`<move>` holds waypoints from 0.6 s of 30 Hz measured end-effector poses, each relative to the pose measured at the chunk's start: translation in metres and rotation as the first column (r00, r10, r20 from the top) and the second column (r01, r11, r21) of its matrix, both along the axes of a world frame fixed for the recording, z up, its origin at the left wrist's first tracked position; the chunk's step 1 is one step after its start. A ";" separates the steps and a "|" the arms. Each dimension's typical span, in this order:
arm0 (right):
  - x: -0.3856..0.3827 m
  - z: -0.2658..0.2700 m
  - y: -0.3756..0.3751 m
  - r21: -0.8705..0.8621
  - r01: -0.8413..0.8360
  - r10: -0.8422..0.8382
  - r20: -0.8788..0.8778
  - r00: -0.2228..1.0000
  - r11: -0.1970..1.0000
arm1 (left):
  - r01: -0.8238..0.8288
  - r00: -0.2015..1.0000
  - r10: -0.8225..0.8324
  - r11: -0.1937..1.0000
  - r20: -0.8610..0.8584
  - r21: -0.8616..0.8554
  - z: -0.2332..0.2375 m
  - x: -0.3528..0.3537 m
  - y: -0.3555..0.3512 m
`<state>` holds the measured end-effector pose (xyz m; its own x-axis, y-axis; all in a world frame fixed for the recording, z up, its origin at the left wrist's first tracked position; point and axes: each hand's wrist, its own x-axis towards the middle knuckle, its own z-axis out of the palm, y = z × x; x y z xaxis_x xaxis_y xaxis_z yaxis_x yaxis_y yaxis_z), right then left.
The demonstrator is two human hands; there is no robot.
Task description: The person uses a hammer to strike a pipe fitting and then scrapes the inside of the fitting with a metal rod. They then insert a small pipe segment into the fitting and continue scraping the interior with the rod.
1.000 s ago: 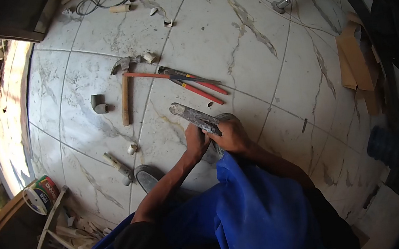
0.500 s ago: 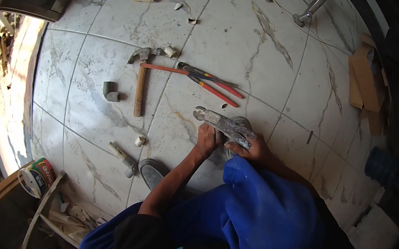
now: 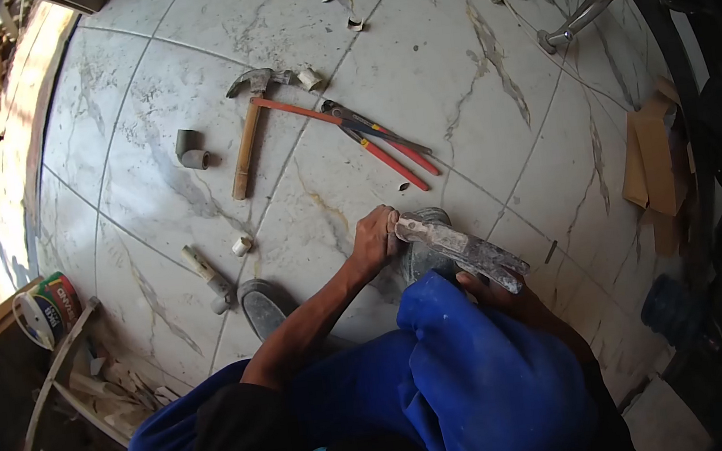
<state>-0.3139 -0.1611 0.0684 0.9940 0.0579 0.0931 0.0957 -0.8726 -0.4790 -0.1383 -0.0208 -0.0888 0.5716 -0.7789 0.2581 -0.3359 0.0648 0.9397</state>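
Observation:
My right hand (image 3: 495, 290) is partly hidden by my raised knee and closed round the lower end of a grey, plaster-spattered two-armed tool (image 3: 461, 245), which looks like pliers or a pipe wrench. The tool's far end reaches to the fingers of my left hand (image 3: 376, 240). That hand is curled shut, and I cannot make out what, if anything, it grips. Beneath the tool shows a grey shoe (image 3: 427, 258). Ahead on the tiles lie red-handled pincers (image 3: 378, 143) and a wooden-handled claw hammer (image 3: 249, 140).
A grey pipe elbow (image 3: 190, 150), a short pipe with a fitting (image 3: 209, 278) and small pipe pieces lie on the tiled floor. At left stand a paint bucket (image 3: 49, 313) and a wooden frame (image 3: 59, 385). Cardboard (image 3: 656, 161) and a metal stand leg (image 3: 586, 13) are at right.
My right hand has moved right and toward my body with the tool. The tool's far end has dropped from beyond my left hand to beside its fingers. My left hand stays nearly in place.

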 end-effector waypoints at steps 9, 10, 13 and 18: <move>-0.012 -0.050 0.005 0.222 0.390 -0.224 -0.534 0.815 0.893 | -0.004 0.999 0.005 1.000 -0.044 0.022 0.005 0.001 -0.002; 0.020 -0.002 0.005 0.257 0.665 -0.252 -0.783 0.568 0.702 | -0.007 1.000 0.008 1.000 -0.022 0.021 0.006 0.002 -0.002; -0.001 -0.001 0.016 0.673 0.551 -0.179 -0.541 0.822 0.493 | -0.007 1.000 0.008 0.999 -0.019 0.040 0.009 0.001 -0.001; -0.010 -0.007 0.023 0.638 0.488 -0.195 -0.474 0.859 0.596 | -0.027 0.994 0.033 0.998 -0.105 0.060 0.008 0.001 -0.002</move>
<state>-0.3238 -0.1385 0.0615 0.8963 -0.2322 -0.3779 -0.4192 -0.1651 -0.8928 -0.1376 -0.0224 -0.0804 0.6166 -0.7729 0.1497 -0.2354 0.0004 0.9719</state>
